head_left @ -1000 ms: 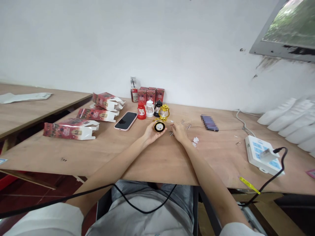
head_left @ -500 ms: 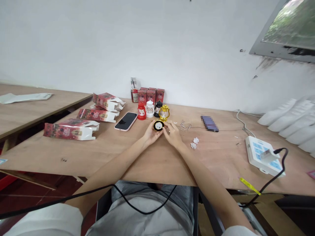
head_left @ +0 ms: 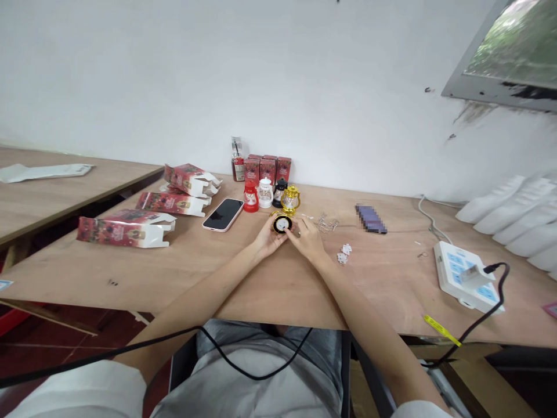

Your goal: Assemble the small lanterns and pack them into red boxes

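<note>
My left hand point(head_left: 267, 240) is closed around a small lantern point(head_left: 282, 224), whose round underside, with a gold rim, black ring and white centre, faces me. The thumb of my right hand point(head_left: 308, 239) rests on the white centre, while its fingers curve along the right side. Just beyond my hands stand a gold lantern point(head_left: 290, 201), a black lantern point(head_left: 279, 193), a white lantern point(head_left: 265, 193) and a red lantern point(head_left: 250, 196). The held lantern's body is mostly hidden.
Red boxes point(head_left: 267, 169) and a bottle point(head_left: 237, 162) stand by the wall. Opened boxes point(head_left: 126, 229) and a phone point(head_left: 223, 215) lie left. To the right are wire pieces point(head_left: 327, 223), white bits point(head_left: 344, 253), a blurred-out phone-like object point(head_left: 371, 219) and a power strip point(head_left: 452, 270).
The lantern has shifted very slightly to the right in my left hand's hold. My right thumb has moved from its edge onto the white centre.
</note>
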